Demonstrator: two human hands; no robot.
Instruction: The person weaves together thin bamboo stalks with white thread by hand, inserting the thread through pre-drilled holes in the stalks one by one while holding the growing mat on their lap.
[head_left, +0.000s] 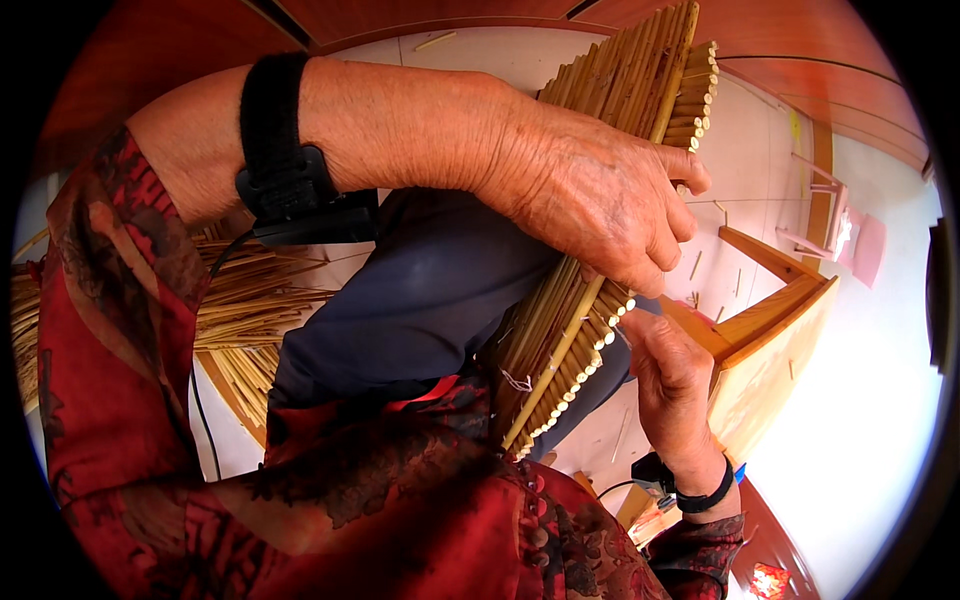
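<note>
The left grip (pixel 608 200) clasps a stalk panel (pixel 545 350), right grip (pixel 670 368) beside its edge.

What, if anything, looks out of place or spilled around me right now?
Short stalk pieces lie scattered on the floor, several by the wooden furniture at right and one near the top, loose unlike the rows in the stalk mat. A curl of pale thread also shows on the mat. I see no clear damage.

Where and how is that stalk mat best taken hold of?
Grip the stalk mat probably low on its right edge, coming from the right: there the cut ends jut past the lengthwise stalk, offering a ledge to pinch. The left hand covers the middle.
</note>
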